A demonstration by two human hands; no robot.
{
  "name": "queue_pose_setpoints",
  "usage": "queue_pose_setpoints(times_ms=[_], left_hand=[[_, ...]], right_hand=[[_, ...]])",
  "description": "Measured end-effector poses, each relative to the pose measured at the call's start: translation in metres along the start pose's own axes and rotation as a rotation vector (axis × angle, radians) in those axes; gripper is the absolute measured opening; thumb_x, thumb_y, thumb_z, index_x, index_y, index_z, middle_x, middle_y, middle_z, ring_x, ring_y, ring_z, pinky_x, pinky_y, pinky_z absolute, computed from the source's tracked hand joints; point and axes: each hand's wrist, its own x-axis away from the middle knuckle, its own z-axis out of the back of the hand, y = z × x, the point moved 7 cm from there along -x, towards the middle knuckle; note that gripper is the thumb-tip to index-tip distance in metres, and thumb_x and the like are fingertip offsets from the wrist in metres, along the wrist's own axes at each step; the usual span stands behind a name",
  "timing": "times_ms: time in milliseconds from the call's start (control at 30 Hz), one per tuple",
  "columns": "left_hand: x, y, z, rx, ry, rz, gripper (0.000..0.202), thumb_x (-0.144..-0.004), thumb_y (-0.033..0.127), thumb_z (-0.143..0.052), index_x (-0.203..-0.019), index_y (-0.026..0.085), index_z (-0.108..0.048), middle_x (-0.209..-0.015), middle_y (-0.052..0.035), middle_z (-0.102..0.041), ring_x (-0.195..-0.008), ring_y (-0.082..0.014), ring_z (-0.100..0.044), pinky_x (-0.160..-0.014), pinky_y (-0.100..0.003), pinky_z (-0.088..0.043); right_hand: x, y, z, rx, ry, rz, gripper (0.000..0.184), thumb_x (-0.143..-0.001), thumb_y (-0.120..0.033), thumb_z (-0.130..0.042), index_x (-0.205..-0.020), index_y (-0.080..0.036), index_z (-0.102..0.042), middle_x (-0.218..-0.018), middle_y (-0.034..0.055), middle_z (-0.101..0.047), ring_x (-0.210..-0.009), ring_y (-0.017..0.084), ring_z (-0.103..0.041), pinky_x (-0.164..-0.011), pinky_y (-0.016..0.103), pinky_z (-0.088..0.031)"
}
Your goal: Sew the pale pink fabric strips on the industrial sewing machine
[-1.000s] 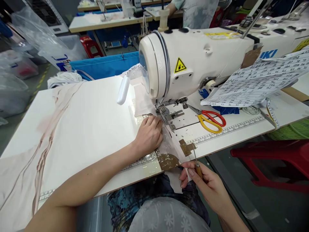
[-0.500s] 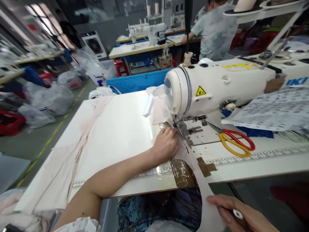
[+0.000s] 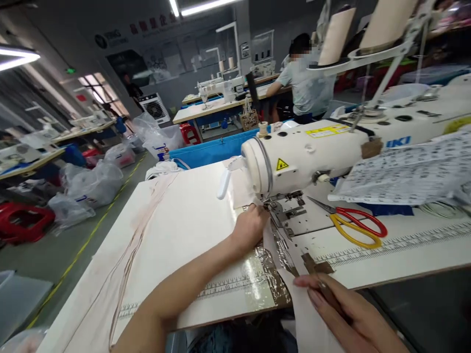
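Note:
My left hand (image 3: 252, 226) is closed in a pinch on pale pink fabric close to the presser foot of the white sewing machine (image 3: 301, 154). From there a pale fabric strip (image 3: 307, 314) runs toward me over the table edge. My right hand (image 3: 342, 306) is closed, thumb and finger gripping the strip near that edge. A slim brown-handled tool (image 3: 328, 293) lies within the same hand; its kind is unclear. Scissors (image 3: 362, 228) with red and yellow handles rest beside the machine bed, to the right of both hands.
Thin pink fabric (image 3: 138, 235) drapes over the left of the white table (image 3: 184, 230). A printed cloth (image 3: 408, 169) hangs at the machine's right. Thread cones (image 3: 336, 37) stand above. Beyond, a person (image 3: 311, 81) sits at another table. Plastic bags (image 3: 91, 181) lie on the floor.
The view has tilted up. My right hand has come up and left toward the table edge, the strip still in it. My left hand stays by the presser foot.

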Motion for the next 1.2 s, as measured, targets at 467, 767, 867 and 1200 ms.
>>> queue_pose_setpoints(times_ms=[467,767,867,1200], left_hand=[[-0.001,-0.033,-0.002,0.518,0.144,0.071,0.016,-0.092,0.029,-0.058,-0.08,0.02,-0.065,-0.088,-0.0053,-0.069,-0.083,-0.0183,-0.066,-0.074,-0.033,-0.056],[-0.002,-0.032,-0.001,0.534,0.145,0.118,0.019,-0.091,0.032,-0.055,-0.076,0.021,-0.058,-0.083,-0.0033,-0.067,-0.078,-0.0176,-0.063,-0.07,-0.033,-0.052],[-0.003,-0.032,-0.001,0.527,0.138,0.119,0.019,-0.092,0.032,-0.054,-0.076,0.022,-0.057,-0.083,-0.0033,-0.066,-0.079,-0.0178,-0.062,-0.071,-0.033,-0.052],[-0.002,-0.029,-0.001,0.427,0.086,0.02,0.008,-0.09,0.028,-0.054,-0.088,0.021,-0.06,-0.092,-0.0049,-0.064,-0.086,-0.0178,-0.061,-0.076,-0.033,-0.053]], right_hand=[[-0.059,0.003,-0.024,0.614,0.169,0.318,0.03,-0.1,-0.024,-0.038,-0.116,-0.015,-0.062,-0.096,0.0094,-0.078,-0.069,0.019,-0.073,-0.051,0.026,-0.044],[-0.069,0.003,-0.033,0.726,0.155,0.354,0.028,-0.097,-0.019,-0.041,-0.112,-0.016,-0.065,-0.091,0.0062,-0.078,-0.065,0.017,-0.071,-0.049,0.027,-0.039],[-0.072,0.003,-0.034,0.732,0.139,0.344,0.028,-0.099,-0.02,-0.041,-0.113,-0.014,-0.065,-0.093,0.0071,-0.078,-0.063,0.016,-0.07,-0.047,0.026,-0.038],[-0.072,0.002,-0.034,0.757,0.14,0.344,0.028,-0.1,-0.02,-0.039,-0.112,-0.016,-0.064,-0.094,0.0066,-0.078,-0.069,0.016,-0.071,-0.049,0.027,-0.038]])
